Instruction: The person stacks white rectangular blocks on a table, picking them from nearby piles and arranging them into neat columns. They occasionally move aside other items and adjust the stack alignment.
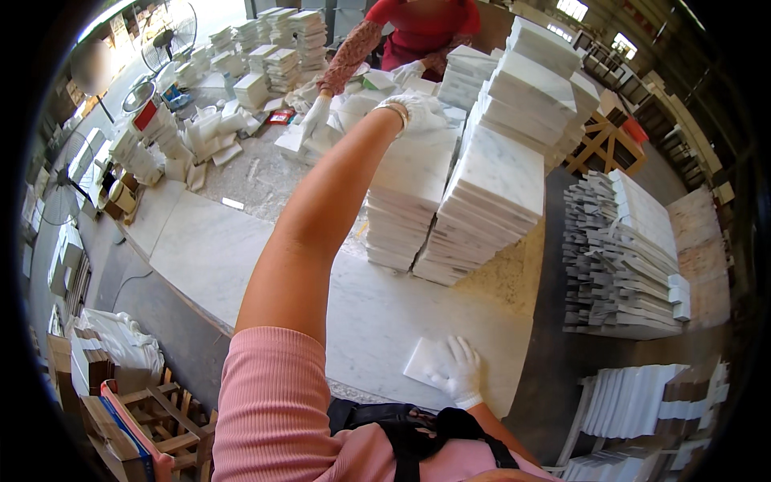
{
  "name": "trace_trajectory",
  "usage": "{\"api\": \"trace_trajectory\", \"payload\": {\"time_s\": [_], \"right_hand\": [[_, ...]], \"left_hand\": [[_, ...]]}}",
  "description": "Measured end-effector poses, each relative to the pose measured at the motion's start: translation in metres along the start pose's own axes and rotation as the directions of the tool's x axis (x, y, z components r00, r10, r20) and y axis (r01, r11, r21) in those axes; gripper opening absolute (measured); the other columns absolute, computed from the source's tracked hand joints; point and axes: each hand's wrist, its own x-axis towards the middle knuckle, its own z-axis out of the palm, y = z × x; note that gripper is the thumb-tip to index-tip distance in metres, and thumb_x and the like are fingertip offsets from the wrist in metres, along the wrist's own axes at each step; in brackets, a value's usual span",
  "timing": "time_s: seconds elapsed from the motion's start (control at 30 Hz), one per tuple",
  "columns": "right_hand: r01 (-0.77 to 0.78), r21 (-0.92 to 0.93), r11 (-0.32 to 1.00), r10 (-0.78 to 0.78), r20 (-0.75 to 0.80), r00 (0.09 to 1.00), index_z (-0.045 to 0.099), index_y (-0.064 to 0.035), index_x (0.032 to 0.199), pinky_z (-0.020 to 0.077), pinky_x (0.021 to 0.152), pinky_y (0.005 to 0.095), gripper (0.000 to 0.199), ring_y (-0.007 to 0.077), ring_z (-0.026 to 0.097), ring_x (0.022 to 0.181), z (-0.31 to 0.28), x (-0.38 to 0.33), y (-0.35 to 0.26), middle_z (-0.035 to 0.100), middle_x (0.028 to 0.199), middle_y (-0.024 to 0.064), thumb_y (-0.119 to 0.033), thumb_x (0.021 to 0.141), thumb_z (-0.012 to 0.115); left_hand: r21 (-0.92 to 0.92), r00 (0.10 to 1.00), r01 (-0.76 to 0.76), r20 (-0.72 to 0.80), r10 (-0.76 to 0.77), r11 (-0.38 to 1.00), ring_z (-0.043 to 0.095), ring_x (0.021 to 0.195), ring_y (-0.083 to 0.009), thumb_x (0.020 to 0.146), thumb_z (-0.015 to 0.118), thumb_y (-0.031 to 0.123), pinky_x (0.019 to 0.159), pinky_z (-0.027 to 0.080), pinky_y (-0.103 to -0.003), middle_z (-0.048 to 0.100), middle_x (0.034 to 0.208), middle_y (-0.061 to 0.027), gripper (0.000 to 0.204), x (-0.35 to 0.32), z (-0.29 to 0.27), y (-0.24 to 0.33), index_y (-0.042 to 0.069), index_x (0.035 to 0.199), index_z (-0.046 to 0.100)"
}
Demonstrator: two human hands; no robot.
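Here, the person's right hand [456, 371], in a white glove, lies palm down on a small white tile [416, 359] near the front edge of the pale stone table [377, 313]. Its fingers are spread and stretched out flat, covering part of the tile and reaching past its edge. The left hand [418, 111], also gloved, is stretched far forward at the back of the near stack of tiles [399, 217]; whether its fingers are open or closed I cannot tell, since they blur into the white things around them. A bracelet [399, 112] sits at that wrist. Just to the right of the near stack stands another stack [498, 173], with taller piles [530, 88] behind it. Across the table, a co-worker in red [426, 32], with patterned sleeves and white gloves, reaches over a clutter of loose pieces. More tile piles [281, 68] stand at the far left, near a large fan [169, 36]. Off to the right, beyond the table, is a wide stack of pale slabs [622, 257], with a wooden crate [606, 145] behind it
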Motion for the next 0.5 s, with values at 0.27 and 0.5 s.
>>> {"api": "trace_trajectory", "payload": {"time_s": [0.27,0.5], "right_hand": [[0.008,0.044,0.999,-0.006,-0.04,0.999,0.06,-0.0117,0.133,0.0365,0.104,0.0535,0.07,0.0362,0.047,0.129,-0.005,0.001,0.004,0.054,0.138,0.0145,-0.052,0.076,0.07],[0.019,0.0,1.0,-0.019,0.037,0.999,0.059,-0.0125,0.135,0.0369,0.105,0.0518,0.072,0.0354,0.046,0.131,-0.002,0.013,0.016,0.052,0.141,0.0143,-0.048,0.073,0.072]], "left_hand": [[-0.129,0.998,-0.061,0.006,0.063,0.99,0.057,0.121,-0.0316,0.091,0.05,0.053,0.103,0.043,-0.038,0.06,0.133,-0.0145,0.058,-0.01,-0.003,0.011,0.011,0.127,0.064],[0.37,0.848,-0.371,-0.237,0.473,0.851,0.062,0.112,-0.0224,0.084,0.065,0.026,0.097,0.049,-0.032,0.064,0.125,-0.0104,0.046,-0.03,-0.022,-0.027,0.008,0.126,0.063]]}}
